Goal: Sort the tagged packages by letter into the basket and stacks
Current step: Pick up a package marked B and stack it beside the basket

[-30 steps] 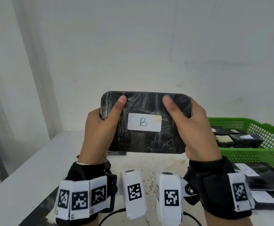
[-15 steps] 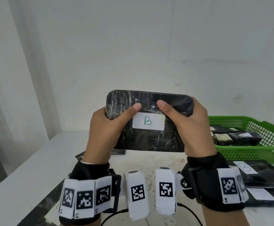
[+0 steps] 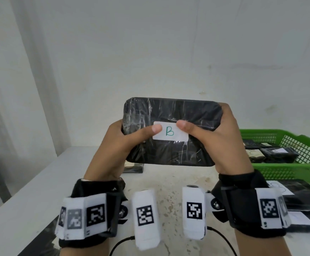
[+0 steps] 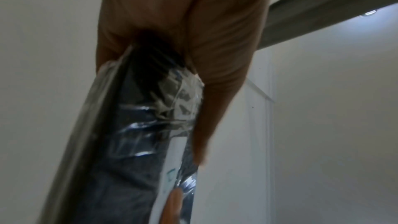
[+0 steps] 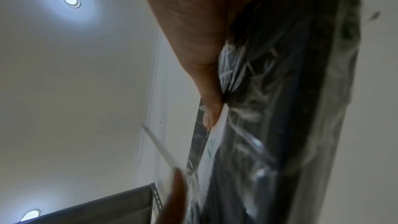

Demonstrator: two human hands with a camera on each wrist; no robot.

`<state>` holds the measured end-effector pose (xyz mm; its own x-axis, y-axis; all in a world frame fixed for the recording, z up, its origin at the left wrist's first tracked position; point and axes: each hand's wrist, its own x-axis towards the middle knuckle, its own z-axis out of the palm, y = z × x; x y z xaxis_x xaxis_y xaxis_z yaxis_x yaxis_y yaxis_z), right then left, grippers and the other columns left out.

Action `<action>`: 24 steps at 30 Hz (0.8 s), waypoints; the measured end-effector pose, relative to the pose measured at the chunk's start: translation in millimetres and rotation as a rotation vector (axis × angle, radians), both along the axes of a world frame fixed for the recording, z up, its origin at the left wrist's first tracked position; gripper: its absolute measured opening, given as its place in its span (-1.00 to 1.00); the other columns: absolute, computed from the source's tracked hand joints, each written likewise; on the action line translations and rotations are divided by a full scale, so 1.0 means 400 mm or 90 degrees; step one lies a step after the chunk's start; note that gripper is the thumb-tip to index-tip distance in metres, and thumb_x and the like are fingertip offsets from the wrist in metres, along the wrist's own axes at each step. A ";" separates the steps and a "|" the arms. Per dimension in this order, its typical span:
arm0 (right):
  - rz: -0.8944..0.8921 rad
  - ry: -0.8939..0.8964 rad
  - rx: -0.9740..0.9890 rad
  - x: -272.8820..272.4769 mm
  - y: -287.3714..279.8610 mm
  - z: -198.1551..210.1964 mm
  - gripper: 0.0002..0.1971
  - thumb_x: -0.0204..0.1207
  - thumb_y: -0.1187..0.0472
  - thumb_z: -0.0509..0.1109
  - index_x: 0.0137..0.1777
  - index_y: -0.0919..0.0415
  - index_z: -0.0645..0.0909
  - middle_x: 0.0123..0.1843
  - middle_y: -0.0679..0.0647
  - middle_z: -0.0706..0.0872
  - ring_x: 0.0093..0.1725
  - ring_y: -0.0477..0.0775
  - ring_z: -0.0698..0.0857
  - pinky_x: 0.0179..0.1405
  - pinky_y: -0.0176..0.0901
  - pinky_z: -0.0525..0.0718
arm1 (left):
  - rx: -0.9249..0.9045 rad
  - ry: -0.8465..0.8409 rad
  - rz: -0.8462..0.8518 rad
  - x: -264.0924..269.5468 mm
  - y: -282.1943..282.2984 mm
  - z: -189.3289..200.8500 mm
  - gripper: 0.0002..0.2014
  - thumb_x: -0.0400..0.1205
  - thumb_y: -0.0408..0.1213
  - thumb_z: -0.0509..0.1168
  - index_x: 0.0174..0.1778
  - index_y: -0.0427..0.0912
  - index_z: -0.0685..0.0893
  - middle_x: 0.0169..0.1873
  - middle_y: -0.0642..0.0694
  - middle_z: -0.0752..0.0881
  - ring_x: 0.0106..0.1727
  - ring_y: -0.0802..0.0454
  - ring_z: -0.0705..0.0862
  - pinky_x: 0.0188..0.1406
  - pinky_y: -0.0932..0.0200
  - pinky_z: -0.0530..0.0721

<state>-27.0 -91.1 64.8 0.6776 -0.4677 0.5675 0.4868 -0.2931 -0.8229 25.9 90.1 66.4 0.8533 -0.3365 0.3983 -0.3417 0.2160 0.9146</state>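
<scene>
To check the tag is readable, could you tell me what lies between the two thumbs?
Head view: between the thumbs, the white label on the held package, its green B uncovered.

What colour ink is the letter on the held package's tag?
Green, on a white tag; clearest in the head view.

Left hand: yours, filling the top of the view — palm and heel close to the lens, gripping the package's end.
Thumb: runs down the right side of the package, its tip resting at the white label's edge.
Package: dark, wrapped in shiny clear film, seen edge-on and stretching from your palm toward the bottom of the view; blurred.
Label: white, on the package's right face — a bit of green writing shows, too foreshortened for you to read.
Other fingertip: a second fingertip touches the label low down.
Background: pale wall and ceiling, a grey beam at upper right, a ceiling light beside it.
</scene>
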 end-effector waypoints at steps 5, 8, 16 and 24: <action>0.059 0.013 0.000 -0.001 0.002 0.002 -0.23 0.07 -0.01 0.72 0.27 0.06 0.45 0.07 -0.12 0.76 0.05 -0.19 0.78 0.17 -0.02 0.76 | -0.043 -0.002 0.038 0.007 0.011 0.001 -0.63 0.30 -0.36 0.55 0.02 -0.31 0.73 -0.12 -0.17 0.87 -0.07 -0.11 0.86 -0.13 0.06 0.83; 0.153 0.055 -0.013 -0.008 -0.011 0.004 -0.13 0.00 0.05 0.73 0.34 0.05 0.42 0.14 -0.08 0.77 0.13 -0.10 0.79 0.20 0.06 0.76 | -0.059 0.005 0.045 0.011 0.013 -0.001 -0.60 0.29 -0.36 0.55 0.04 -0.37 0.73 -0.13 -0.20 0.87 -0.07 -0.14 0.86 -0.08 -0.02 0.84; 0.101 0.018 -0.034 0.010 -0.017 -0.016 -0.20 0.10 0.26 0.76 0.34 0.07 0.48 0.08 -0.17 0.78 0.08 -0.16 0.79 0.17 0.01 0.78 | -0.067 0.004 -0.012 0.023 0.034 -0.003 -0.45 0.17 -0.56 0.61 0.09 -0.37 0.68 -0.08 -0.25 0.86 -0.05 -0.16 0.86 -0.14 0.08 0.82; 0.198 0.027 -0.062 0.009 -0.027 -0.016 0.04 0.12 0.26 0.71 0.62 -0.03 0.28 0.37 -0.12 0.67 0.32 -0.11 0.69 0.28 0.00 0.72 | -0.123 -0.008 0.011 0.037 0.026 -0.011 -0.50 0.23 -0.44 0.56 0.11 -0.38 0.68 -0.06 -0.23 0.86 -0.03 -0.14 0.85 -0.16 0.14 0.81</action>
